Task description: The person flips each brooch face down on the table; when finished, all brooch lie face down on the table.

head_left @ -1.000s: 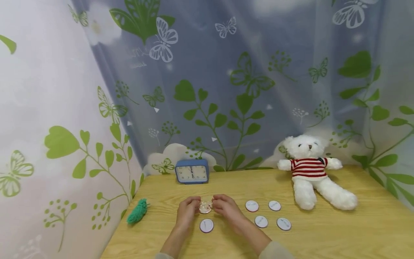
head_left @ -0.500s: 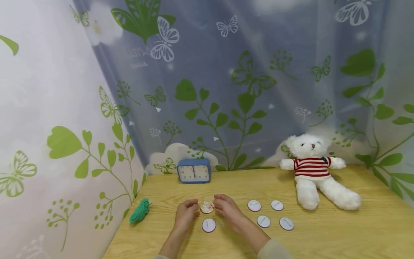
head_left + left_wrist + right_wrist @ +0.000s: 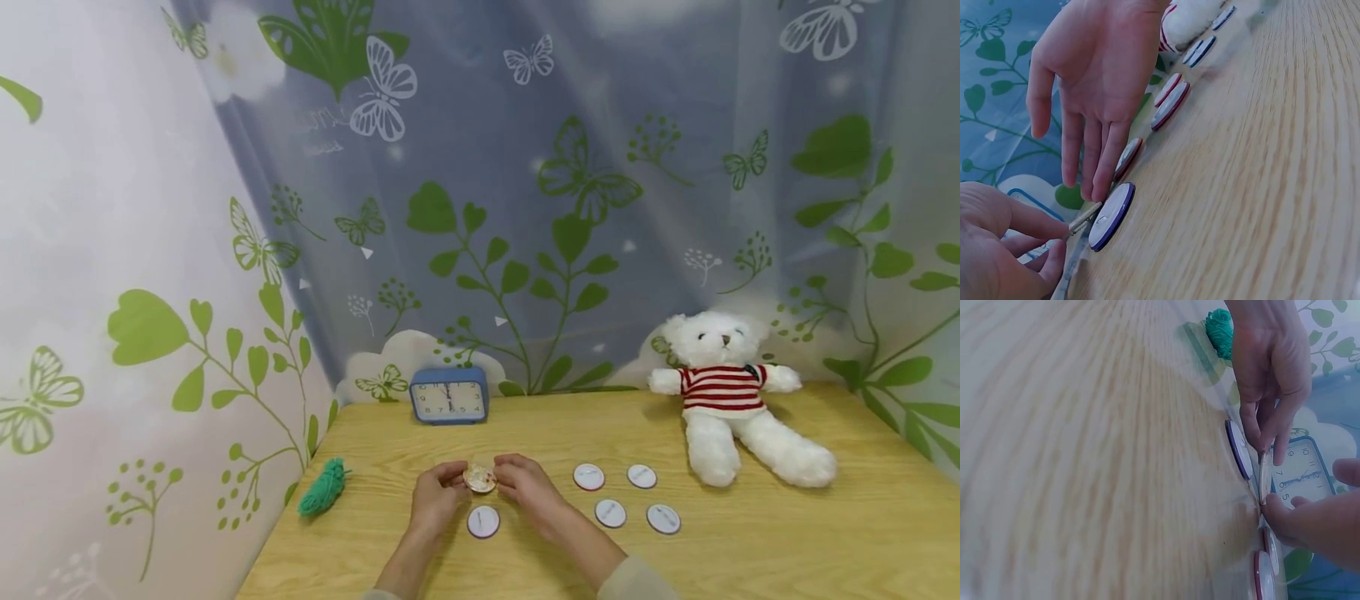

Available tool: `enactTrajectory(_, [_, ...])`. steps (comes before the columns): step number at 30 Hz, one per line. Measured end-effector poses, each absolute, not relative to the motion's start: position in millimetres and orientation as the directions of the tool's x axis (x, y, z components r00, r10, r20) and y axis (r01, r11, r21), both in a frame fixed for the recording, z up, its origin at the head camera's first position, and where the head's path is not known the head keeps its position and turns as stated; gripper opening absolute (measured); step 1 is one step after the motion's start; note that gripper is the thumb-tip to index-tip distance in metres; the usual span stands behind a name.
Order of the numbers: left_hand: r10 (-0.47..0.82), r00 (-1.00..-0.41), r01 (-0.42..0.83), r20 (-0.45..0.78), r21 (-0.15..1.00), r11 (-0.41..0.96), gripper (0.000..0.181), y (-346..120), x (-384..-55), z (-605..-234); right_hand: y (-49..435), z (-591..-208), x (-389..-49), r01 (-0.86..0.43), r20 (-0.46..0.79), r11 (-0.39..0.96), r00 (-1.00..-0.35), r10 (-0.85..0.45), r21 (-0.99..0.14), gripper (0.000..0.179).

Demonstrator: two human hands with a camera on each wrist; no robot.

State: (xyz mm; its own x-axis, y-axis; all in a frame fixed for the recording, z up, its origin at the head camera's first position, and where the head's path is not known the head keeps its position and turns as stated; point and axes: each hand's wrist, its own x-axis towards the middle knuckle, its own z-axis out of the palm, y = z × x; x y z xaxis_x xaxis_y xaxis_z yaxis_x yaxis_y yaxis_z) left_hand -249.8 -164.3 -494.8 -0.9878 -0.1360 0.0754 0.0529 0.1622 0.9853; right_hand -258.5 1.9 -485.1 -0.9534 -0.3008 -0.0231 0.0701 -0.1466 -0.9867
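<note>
A round pin badge [image 3: 480,477] with a shiny patterned face is between my two hands. My left hand [image 3: 438,497] pinches its left edge between thumb and fingers. In the left wrist view the badge [image 3: 1085,215] is seen edge-on and tilted, with metal pin parts on its underside. My right hand [image 3: 531,490] has its fingers extended, fingertips right at the badge's opposite edge. Its thumb stands away from the badge in the right wrist view. Just nearer to me, another badge [image 3: 483,522] lies white back up, its pin showing.
Several more badges lie back up to the right, among them one with a red rim [image 3: 588,477]. A blue alarm clock [image 3: 449,397] stands behind my hands. Green yarn [image 3: 323,487] lies at the left table edge; a white teddy bear [image 3: 722,392] sits at back right.
Half a second ago the left fingers were slightly apart from the patterned badge. Now they have moved right and pinch its edge, and the badge has tilted a little. The right hand has barely moved.
</note>
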Motion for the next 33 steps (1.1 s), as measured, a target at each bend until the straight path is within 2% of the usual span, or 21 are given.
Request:
enactTrajectory(13, [-0.095, -0.992, 0.063, 0.077, 0.987, 0.148, 0.046, -161.5, -258.6, -501.4, -0.5, -485.3, -258.0, 0.033, 0.005, -0.130, -0.960, -0.280, -0.991, 0.047])
enactTrajectory(23, [-0.145, -0.983, 0.087, 0.110, 0.983, 0.159, 0.032, -160.5, -254.4, -501.2, 3.1, -486.3, -257.9, 0.020, 0.003, -0.086, -0.965, -0.262, -0.996, 0.040])
enactTrajectory(33, [-0.193, -0.975, 0.076, 0.105, 0.985, 0.152, 0.027, -162.2, -253.5, -502.9, 5.7, -492.1, -261.9, -0.078, 0.070, 0.022, -0.960, -0.270, -0.997, 0.035])
